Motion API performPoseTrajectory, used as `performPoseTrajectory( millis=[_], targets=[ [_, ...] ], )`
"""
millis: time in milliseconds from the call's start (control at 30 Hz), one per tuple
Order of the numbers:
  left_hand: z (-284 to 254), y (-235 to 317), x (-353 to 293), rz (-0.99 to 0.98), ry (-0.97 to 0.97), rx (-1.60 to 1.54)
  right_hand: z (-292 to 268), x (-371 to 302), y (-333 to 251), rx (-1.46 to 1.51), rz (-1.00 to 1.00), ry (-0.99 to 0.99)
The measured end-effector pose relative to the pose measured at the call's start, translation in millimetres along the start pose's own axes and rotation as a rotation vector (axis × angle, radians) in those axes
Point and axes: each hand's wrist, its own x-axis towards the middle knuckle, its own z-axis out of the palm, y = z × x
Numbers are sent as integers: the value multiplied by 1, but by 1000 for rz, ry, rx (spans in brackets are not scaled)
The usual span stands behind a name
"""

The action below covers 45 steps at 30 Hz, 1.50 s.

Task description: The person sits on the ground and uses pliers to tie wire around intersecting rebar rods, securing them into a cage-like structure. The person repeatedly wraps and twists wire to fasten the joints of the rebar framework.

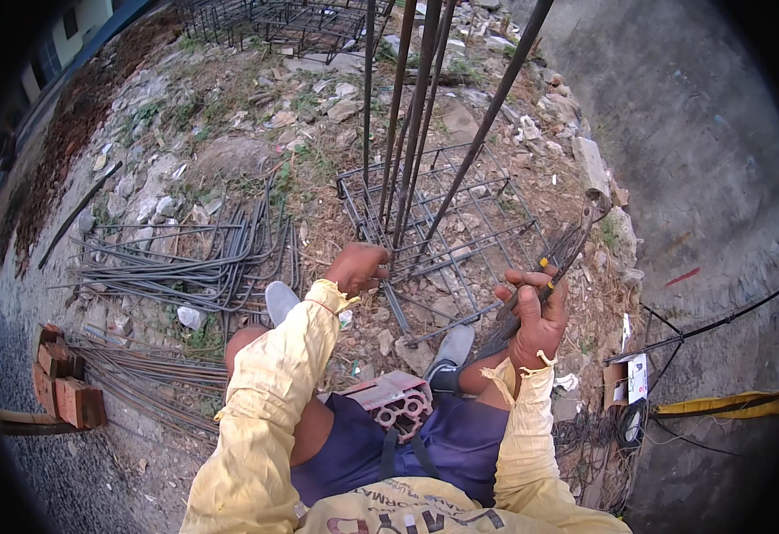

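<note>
On stony dirt (318, 203) at far L, pile of bent grey steel bars (234, 278); next, L hand (358, 269), fingers curled at near-left edge of dark open steel-bar cage (462, 252), can't tell if gripping. Cage lies flat ahead, btwn hands, L nearer. R hand (536, 322): fingers closed round dark metal pincers w/ yellow-marked handles (578, 238) plus thin dark wire bundle (496, 345), pincers' long axis slanting fwd-right. Far R, grey paved strip (692, 151).

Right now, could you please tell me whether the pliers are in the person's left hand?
No, the pliers are in the right hand, while the left hand is beside the upright metal bars.
</note>
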Motion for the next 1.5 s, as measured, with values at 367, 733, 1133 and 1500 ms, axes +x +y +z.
performPoseTrajectory(
  millis=[367,733,1133,1500],
  targets=[
    [4,-19,-1,35,3,-183,29,-70,98,-38,931,-445],
    [14,-34,10,301,178,61,49,-52,74,-88,1071,-559],
    [13,-37,15,351,268,168,50,-66,102,415,1143,-533],
    [16,-27,9,320,291,144,72,-81,103,585,1113,-403]
  ],
)
